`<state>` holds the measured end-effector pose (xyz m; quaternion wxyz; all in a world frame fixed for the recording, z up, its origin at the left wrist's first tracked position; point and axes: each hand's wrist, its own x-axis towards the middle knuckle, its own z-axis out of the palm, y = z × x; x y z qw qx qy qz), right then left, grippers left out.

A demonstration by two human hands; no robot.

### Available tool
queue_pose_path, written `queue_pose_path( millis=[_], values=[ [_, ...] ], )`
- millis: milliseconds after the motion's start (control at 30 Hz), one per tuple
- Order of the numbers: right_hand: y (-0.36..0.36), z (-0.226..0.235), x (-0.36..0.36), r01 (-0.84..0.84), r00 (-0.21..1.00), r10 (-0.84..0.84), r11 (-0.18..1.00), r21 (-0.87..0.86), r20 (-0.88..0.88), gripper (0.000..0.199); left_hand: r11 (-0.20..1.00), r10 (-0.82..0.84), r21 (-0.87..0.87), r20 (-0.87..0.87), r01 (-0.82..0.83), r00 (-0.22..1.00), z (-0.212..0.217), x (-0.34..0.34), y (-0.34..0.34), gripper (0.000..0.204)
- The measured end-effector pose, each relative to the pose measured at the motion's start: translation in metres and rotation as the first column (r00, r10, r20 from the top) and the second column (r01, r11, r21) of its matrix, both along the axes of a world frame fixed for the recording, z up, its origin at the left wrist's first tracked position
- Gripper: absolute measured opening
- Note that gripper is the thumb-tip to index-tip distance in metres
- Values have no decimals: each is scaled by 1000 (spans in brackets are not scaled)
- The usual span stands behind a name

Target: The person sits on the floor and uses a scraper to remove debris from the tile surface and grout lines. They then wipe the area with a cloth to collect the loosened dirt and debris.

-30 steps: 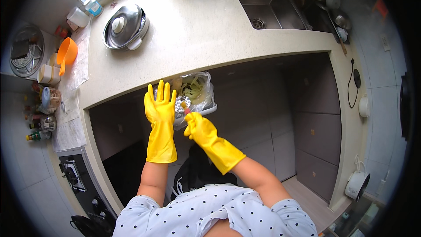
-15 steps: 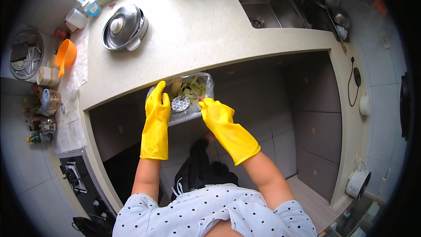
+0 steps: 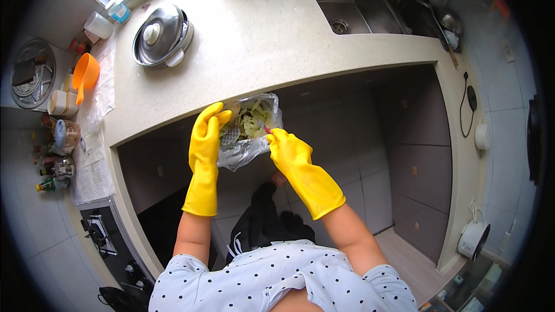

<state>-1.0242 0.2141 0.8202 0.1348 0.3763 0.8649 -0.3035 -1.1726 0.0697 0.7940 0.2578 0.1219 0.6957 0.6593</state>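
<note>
A small bin lined with a clear plastic bag (image 3: 240, 157) hangs at the counter's front edge, with pale green peelings and leafy scraps (image 3: 251, 120) inside. Among them lies a round silvery patterned piece (image 3: 230, 135). My left hand (image 3: 205, 130), in a yellow rubber glove, is at the bin's left side with fingers bent and closed; what they grip is hidden. My right hand (image 3: 286, 149), gloved the same way, closes round a small red-handled tool (image 3: 267, 130) at the bin's right side. The tool's tip points into the scraps; its kind is unclear.
A lidded pan (image 3: 156, 37) stands on the pale counter (image 3: 248, 34), left of the steel sink (image 3: 341, 3). An orange scoop (image 3: 87, 71), bottles (image 3: 52, 184) and a gas hob (image 3: 101, 234) line the left side. Grey drawers (image 3: 419, 162) are below right.
My left hand has shifted slightly left and down, its fingers more bent. The bag's front now hangs over the bin's white rim, and the silvery piece has moved left, partly covered by scraps.
</note>
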Motion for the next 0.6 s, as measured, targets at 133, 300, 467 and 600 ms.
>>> queue_pose_path(
  millis=[133, 300, 467, 600],
  values=[
    [-13, -10, 6, -6, 955, -23, 995, -98, -295, 29, 799, -18, 481, 619, -361, 785, 11, 1, 0, 43],
    [-26, 33, -1, -128, 970, -107, 539, -832, -219, 38, 541, -150, 526, 828, -657, 540, 3, 3, 2, 52],
    [1, 33, -22, 69, 973, -213, 649, -758, -94, 32, 560, -146, 584, 768, -588, 623, -3, 0, -5, 56],
    [-9, 42, -30, -21, 998, -38, 641, -767, -59, 29, 617, -151, 667, 622, -418, 769, 8, -1, -4, 52]
  ],
)
